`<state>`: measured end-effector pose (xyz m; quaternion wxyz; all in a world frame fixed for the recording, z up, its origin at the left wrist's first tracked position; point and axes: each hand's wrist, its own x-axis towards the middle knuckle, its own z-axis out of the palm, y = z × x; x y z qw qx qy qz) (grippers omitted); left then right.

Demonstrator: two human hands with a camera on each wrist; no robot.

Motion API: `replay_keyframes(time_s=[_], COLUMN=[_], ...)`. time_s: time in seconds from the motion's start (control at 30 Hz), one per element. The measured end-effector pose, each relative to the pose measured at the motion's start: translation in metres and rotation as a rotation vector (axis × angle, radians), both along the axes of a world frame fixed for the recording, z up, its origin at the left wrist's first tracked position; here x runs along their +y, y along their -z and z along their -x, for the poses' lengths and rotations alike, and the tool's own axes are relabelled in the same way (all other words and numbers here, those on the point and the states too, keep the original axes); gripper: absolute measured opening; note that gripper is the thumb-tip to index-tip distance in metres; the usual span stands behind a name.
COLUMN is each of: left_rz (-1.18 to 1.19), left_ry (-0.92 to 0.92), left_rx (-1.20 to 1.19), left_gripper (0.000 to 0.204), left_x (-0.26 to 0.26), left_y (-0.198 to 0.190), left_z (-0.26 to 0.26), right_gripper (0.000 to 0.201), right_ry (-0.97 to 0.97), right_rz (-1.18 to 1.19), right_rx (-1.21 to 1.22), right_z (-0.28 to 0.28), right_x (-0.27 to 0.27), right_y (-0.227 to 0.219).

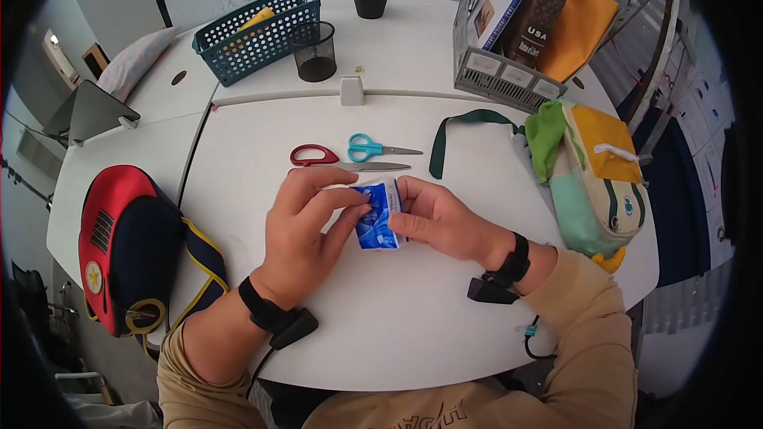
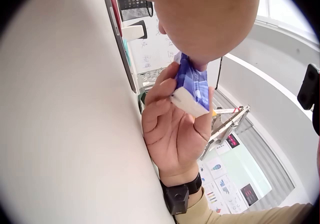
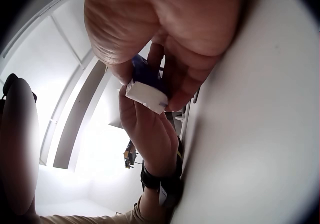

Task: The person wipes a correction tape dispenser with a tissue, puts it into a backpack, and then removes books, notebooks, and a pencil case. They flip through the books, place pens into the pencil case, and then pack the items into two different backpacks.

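A small blue and white tissue pack (image 1: 377, 218) is held over the table, between the two hands. My right hand (image 1: 445, 222) grips its right side, thumb on the front face. My left hand (image 1: 306, 210) pinches at the pack's upper left part with thumb and fingertips. In the left wrist view, the pack (image 2: 192, 86) shows a white end above the right palm (image 2: 175, 134). The right wrist view also shows the pack's white end (image 3: 147, 97). Just beyond the hands lie red-handled scissors (image 1: 314, 156) and turquoise-handled scissors (image 1: 366, 147).
A red and navy bag (image 1: 131, 246) lies at the left, a green, cream and yellow backpack (image 1: 596, 183) at the right. Toward the back stand a teal basket (image 1: 258, 52), a black mesh cup (image 1: 315, 56), a plant pot (image 1: 370, 1) and a grey crate (image 1: 505, 83) with books.
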<state>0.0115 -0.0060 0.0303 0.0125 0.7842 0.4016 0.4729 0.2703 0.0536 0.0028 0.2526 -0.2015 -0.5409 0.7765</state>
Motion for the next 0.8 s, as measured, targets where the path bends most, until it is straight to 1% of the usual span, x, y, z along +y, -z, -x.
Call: replay_keyframes(time_s=[0.03,0.07,0.13,0.17,0.2,0.23,0.3,0.33,0.43,0.47,0.57,0.6,0.7,0.8], left_rz=[-0.063,-0.049,0.234,0.375,0.387,0.340,0.243,0.180,-0.048,0.021,0.089,0.067,0.051,0.052], left_ry=[-0.007,0.011,-0.024,-0.043,-0.016,-0.040,-0.081,-0.093,-0.056,-0.050,-0.059,-0.053,-0.042,-0.082], left_rx=[0.076,0.000,-0.342,-0.516,-0.492,-0.471,-0.428,-0.430,-0.079,-0.145,-0.222,-0.177,-0.192,-0.139], left_gripper=[0.029,0.020,0.014,0.012,0.011,0.012,0.015,0.017,0.028,0.038,0.042,0.037,0.034,0.029], left_x=[0.001,0.002,-0.002,-0.005,-0.003,-0.002,0.001,-0.001,-0.003,-0.007,-0.009,-0.007,-0.012,-0.012], left_y=[-0.002,0.001,0.015,0.021,0.024,0.024,0.022,0.014,0.007,0.006,0.008,0.007,0.001,0.002], left_z=[0.003,0.004,-0.001,-0.002,0.000,0.001,0.000,-0.004,0.012,0.006,0.002,0.006,0.002,-0.002], right_gripper=[0.031,0.030,0.029,0.029,0.028,0.028,0.031,0.032,0.034,0.035,0.035,0.034,0.032,0.033], right_ry=[-0.018,-0.028,-0.055,-0.025,0.006,0.038,0.085,0.102,0.111,0.106,0.105,0.099,0.076,0.048], right_rz=[-0.054,-0.055,-0.060,0.018,0.095,0.173,0.156,0.137,0.078,0.061,0.094,0.081,0.021,-0.041], right_rx=[-0.024,-0.028,-0.040,-0.026,-0.015,-0.006,0.011,0.016,0.020,0.022,-0.006,-0.004,-0.006,-0.017], right_z=[0.000,0.000,-0.001,-0.002,-0.003,-0.003,0.001,0.002,0.006,0.007,0.005,0.004,0.001,0.000], right_x=[-0.001,0.000,0.002,0.002,0.001,0.000,-0.002,-0.002,-0.004,-0.006,-0.005,-0.004,0.000,-0.001], right_y=[-0.001,0.001,0.004,0.004,0.003,0.001,-0.003,-0.004,-0.011,-0.012,-0.012,-0.009,-0.003,-0.001])
